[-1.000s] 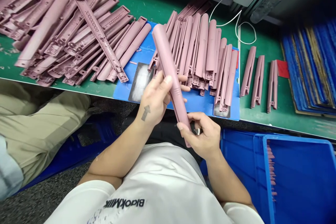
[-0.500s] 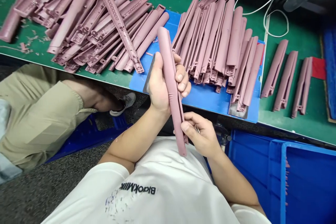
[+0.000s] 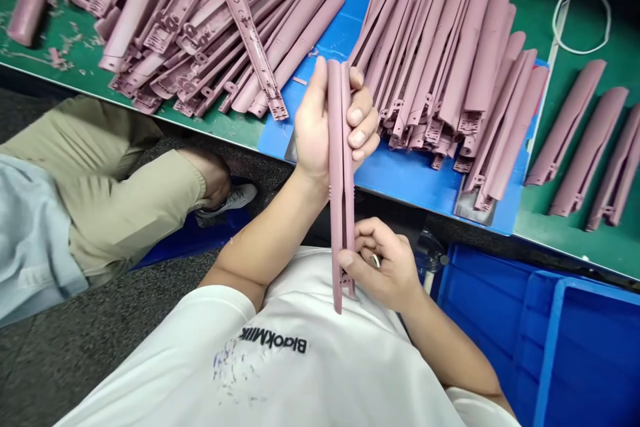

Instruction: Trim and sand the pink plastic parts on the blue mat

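1. At the front edge of the worktop [image 3: 615, 67], your left hand [image 3: 317, 133] wraps the upper half of the moulded pink plastic part [image 3: 341, 173], its grip closed firmly around it.
2. Your right hand [image 3: 385, 267] pinches the part's lower end between thumb and fingers. A small bright metal item [image 3: 375, 260] shows in the curled fingers, too small to identify.
3. The part stands upright in view, its lower end over your white T-shirt [image 3: 300, 360].
4. Your left knuckles sit just beside the stacked pink parts [image 3: 450, 60] on the blue sheet [image 3: 400, 180]. That sheet overhangs the worktop's front edge.
5. Open room lies below that edge, between your right hand and the blue plastic crate [image 3: 547, 340].
6. Farther left on the green surface lies a second pile of pink parts [image 3: 150, 27], with pink scraps [image 3: 55, 57]. Three more parts [image 3: 585, 140] lie apart on the right.
7. To your left, a seated person's khaki trousers [image 3: 115, 193] and sneaker [image 3: 230, 200] rest above the grey floor [image 3: 100, 327].
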Action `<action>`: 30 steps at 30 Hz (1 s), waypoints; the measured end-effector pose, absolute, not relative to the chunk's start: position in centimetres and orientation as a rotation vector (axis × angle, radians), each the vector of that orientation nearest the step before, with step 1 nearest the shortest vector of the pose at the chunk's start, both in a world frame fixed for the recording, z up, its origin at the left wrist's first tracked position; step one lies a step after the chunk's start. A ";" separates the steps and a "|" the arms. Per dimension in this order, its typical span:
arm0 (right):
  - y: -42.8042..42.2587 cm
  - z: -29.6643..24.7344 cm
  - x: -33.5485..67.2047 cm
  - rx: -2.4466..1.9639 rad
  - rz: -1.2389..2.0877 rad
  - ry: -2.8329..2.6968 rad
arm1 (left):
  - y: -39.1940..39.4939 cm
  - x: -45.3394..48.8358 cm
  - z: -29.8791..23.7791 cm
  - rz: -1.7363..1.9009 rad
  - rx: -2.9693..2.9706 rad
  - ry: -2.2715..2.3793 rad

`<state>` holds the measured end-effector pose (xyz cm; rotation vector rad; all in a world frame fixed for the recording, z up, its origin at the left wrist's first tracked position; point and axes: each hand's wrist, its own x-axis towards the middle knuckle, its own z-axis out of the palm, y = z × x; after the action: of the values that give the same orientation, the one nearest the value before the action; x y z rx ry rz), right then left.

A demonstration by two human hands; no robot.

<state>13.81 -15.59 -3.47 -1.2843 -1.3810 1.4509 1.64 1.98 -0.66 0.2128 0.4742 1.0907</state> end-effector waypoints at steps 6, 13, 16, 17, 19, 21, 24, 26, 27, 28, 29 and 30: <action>-14.5 -1.7 16.7 -1.424 1.068 -1.782 | 1.1 1.5 -1.9 1.015 0.179 0.425; -13.3 -0.1 16.9 -1.366 0.316 -2.225 | 0.7 1.6 -1.9 0.957 0.172 0.436; -12.9 0.3 16.7 -1.346 0.134 -2.285 | 0.6 1.6 -1.7 0.946 0.169 0.455; -12.8 0.4 16.7 -1.337 0.090 -2.296 | 0.5 1.7 -1.7 0.945 0.174 0.455; -12.5 0.7 16.6 -1.330 0.020 -2.305 | 0.5 1.8 -1.6 0.942 0.180 0.455; -12.4 0.9 16.6 -1.331 -0.039 -2.310 | 0.4 1.8 -1.7 0.940 0.183 0.454; -12.4 0.8 16.4 -1.327 -0.094 -2.333 | 0.4 1.8 -1.9 0.942 0.211 0.419; -12.5 0.6 16.4 -1.321 -0.093 -2.344 | 0.3 1.8 -2.0 0.946 0.233 0.393; -12.6 0.6 16.3 -1.315 -0.084 -2.345 | 0.3 1.8 -2.0 0.950 0.242 0.383; -12.6 0.5 16.3 -1.308 -0.070 -2.345 | 0.2 1.8 -2.0 0.954 0.249 0.379; -12.6 0.5 16.3 -1.301 -0.056 -2.344 | 0.2 1.8 -2.0 0.957 0.252 0.383; -12.6 0.5 16.4 -1.296 -0.042 -2.340 | 0.2 1.8 -1.9 0.957 0.252 0.392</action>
<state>16.39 -12.63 0.46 -1.2956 -2.3401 -0.0421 1.81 0.16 -1.94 0.2522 0.3923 0.9569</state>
